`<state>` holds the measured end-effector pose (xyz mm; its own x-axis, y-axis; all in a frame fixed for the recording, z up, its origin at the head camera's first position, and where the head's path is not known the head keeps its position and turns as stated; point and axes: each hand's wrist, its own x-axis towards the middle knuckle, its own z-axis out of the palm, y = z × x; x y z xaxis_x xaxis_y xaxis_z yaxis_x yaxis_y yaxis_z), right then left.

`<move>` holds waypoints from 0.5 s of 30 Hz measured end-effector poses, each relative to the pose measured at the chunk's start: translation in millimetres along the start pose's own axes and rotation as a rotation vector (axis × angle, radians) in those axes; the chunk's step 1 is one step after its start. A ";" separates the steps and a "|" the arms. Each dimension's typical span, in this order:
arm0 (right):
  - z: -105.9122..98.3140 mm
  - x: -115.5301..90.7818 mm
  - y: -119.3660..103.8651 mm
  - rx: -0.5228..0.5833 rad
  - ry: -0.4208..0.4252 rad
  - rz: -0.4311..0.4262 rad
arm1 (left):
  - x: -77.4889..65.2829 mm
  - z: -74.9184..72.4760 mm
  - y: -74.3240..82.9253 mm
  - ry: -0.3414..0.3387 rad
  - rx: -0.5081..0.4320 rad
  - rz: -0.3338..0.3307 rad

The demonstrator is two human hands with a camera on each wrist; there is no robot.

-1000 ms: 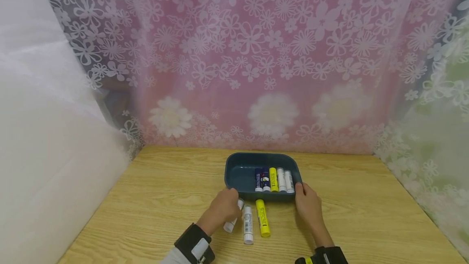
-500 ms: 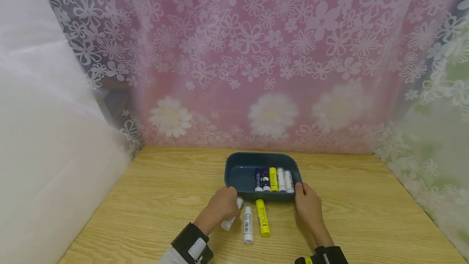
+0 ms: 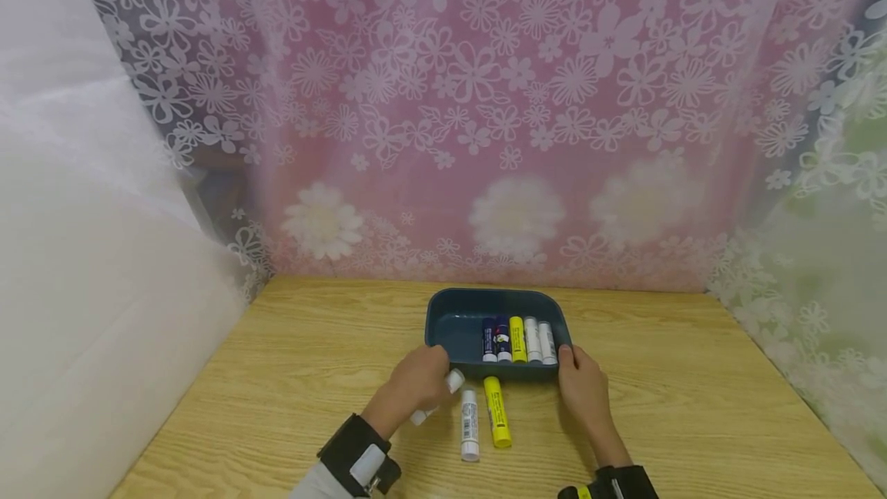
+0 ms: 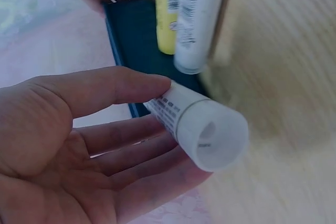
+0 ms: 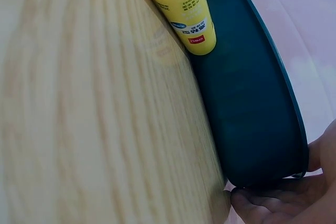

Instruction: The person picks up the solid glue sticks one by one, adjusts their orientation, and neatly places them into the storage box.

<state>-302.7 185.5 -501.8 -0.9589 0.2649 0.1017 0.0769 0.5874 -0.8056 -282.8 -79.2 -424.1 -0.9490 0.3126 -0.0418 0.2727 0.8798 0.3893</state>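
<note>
My left hand (image 3: 418, 381) pinches a white glue stick (image 4: 181, 111) between thumb and fingers, just in front of the near left corner of a dark teal tray (image 3: 453, 329). One hollow-looking end of the stick faces the left wrist camera. My right hand (image 3: 584, 393) grips the tray's near right corner, thumb at the rim. Between the hands, a white glue stick (image 3: 470, 426) and a yellow glue stick (image 3: 497, 413) lie on the table in front of the tray.
Inside the tray, on its right side, several glue sticks lie in a row: dark blue ones (image 3: 489, 339), a yellow one (image 3: 517, 339) and white ones (image 3: 532, 339). The wooden table (image 3: 333, 345) ends at a pink floral curtain (image 3: 430, 199) behind. White sheeting (image 3: 104, 291) hangs at left.
My left hand has shifted slightly left and up, turning the white glue stick further aslant. The right hand, the tray and the other glue sticks stay where they were.
</note>
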 end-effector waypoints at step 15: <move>-0.1 -1.5 -2.1 0.003 -0.005 0.019 | 3.3 -28.4 21.0 -0.067 -0.036 0.025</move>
<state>-301.4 184.0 -500.2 -0.9585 0.2726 0.0832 0.0948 0.5800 -0.8091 -284.7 -69.9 -389.9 -0.9288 0.3589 -0.0927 0.2895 0.8585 0.4233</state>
